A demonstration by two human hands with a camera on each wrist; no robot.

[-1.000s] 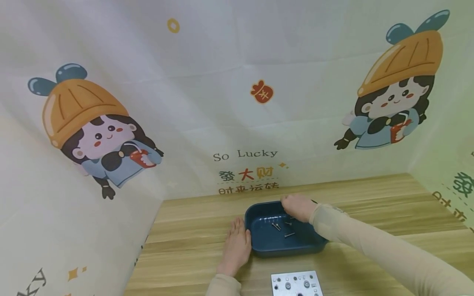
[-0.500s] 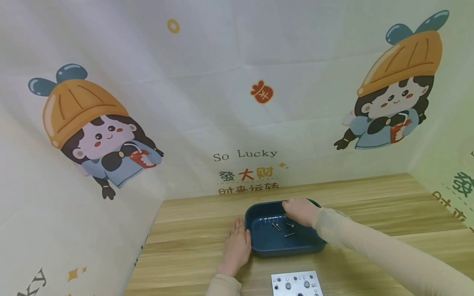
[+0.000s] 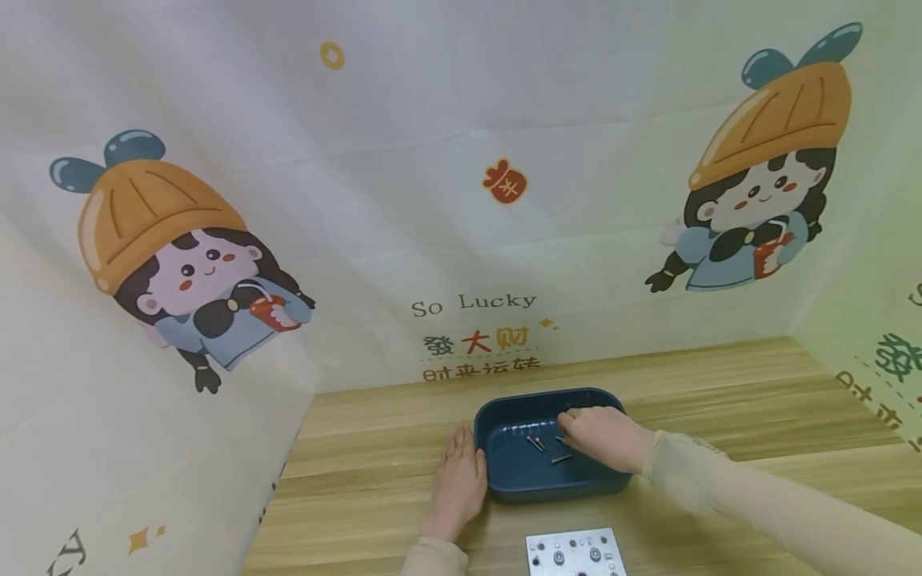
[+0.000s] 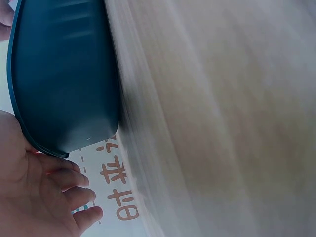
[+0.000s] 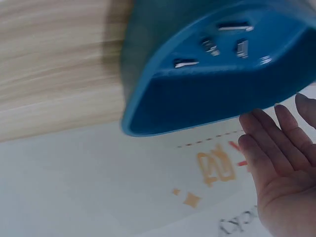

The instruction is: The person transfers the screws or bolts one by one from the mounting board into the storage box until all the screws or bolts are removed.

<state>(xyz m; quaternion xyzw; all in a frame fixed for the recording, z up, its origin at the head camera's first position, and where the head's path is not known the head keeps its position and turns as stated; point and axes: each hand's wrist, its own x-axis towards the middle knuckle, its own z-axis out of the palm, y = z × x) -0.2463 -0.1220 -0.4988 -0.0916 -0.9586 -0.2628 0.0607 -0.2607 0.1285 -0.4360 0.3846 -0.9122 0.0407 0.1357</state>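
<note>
A dark blue rectangular tray [image 3: 515, 472] stands on the table, holding several small metal screws [image 3: 562, 459]. Along its left side lies my left hand [image 3: 459, 484], fingers extended; in the left wrist view this hand [image 4: 39, 192] touches the tray's rim [image 4: 19, 113], with the thumb side partly hidden. My right hand [image 3: 608, 436] hovers over the tray's right part and covers some of its inside. From the right wrist, the right hand [image 5: 286, 168] shows loosely extended fingers with nothing visible in them, and screws [image 5: 235, 27] lie on the tray floor.
A silver metal plate [image 3: 576, 550] with holes and round fittings lies in front of the tray, cut off by the frame's bottom edge. Behind the wood-grain table [image 3: 720, 384] hangs a printed cloth [image 3: 403, 200], which also encloses both sides.
My right hand has drawn back from the tray's far rim, towards me and slightly right. The left hand stays beside the tray. The head view has shifted slightly.
</note>
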